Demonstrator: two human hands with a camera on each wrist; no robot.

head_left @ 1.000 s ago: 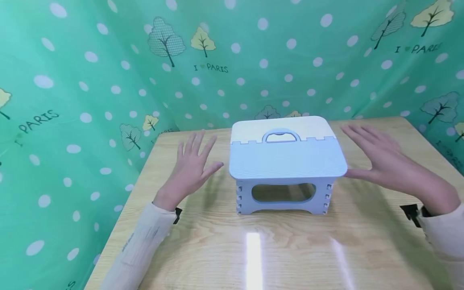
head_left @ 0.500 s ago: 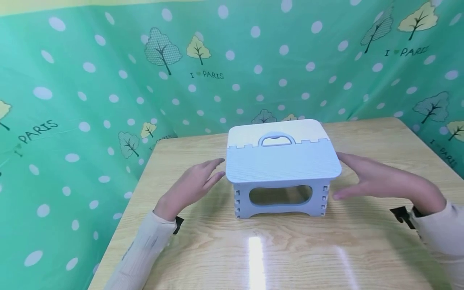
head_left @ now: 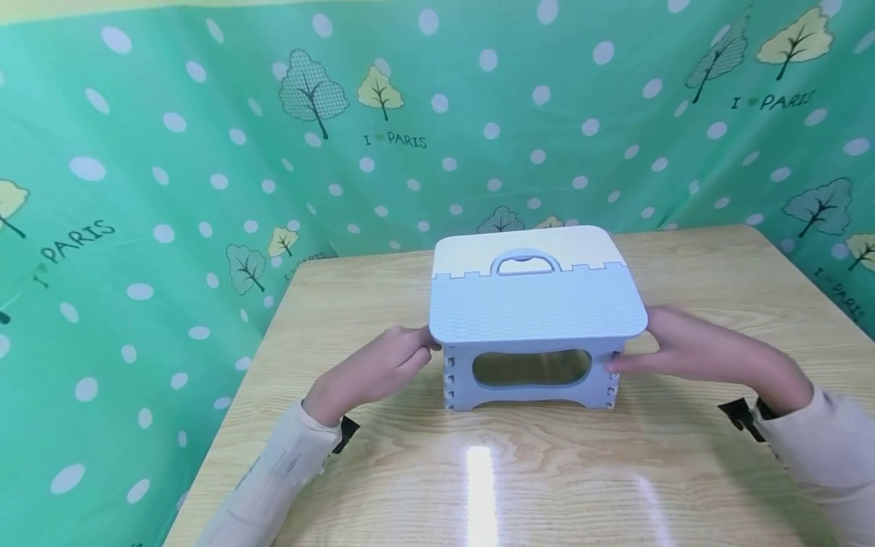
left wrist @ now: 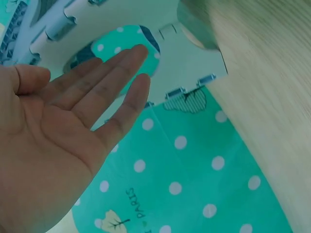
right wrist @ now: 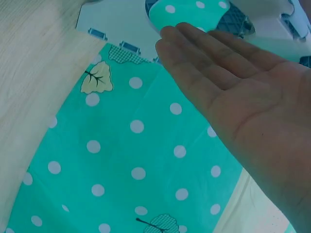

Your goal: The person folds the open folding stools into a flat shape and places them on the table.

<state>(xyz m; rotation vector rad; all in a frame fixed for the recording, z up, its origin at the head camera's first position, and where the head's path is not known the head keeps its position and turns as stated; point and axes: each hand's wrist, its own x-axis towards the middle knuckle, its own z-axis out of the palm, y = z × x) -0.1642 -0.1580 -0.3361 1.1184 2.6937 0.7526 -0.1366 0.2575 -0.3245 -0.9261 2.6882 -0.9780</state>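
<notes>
A light-blue folding step stool [head_left: 536, 308] with a white back section and a carrying handle [head_left: 525, 262] stands upright on the table. At its left side is my left hand [head_left: 372, 372], its fingertips partly hidden by the edge of the stool top. In the left wrist view the fingers [left wrist: 104, 90] extend nearly straight beside the oval hole in the side leg panel [left wrist: 194, 68]. My right hand [head_left: 711, 353] is at the right side, thumb by the front right corner. Its fingers [right wrist: 214, 63] look straight in the right wrist view, near the other side panel [right wrist: 114, 22].
A light wooden table [head_left: 540, 486] carries the stool. Behind and to the left hangs a green polka-dot cloth [head_left: 225, 152] printed with trees. Light reflects in streaks on the table's front part.
Both hands have come inward and down from spread positions to the stool's sides. The stool stays in its place on the table; the head view has tilted slightly.
</notes>
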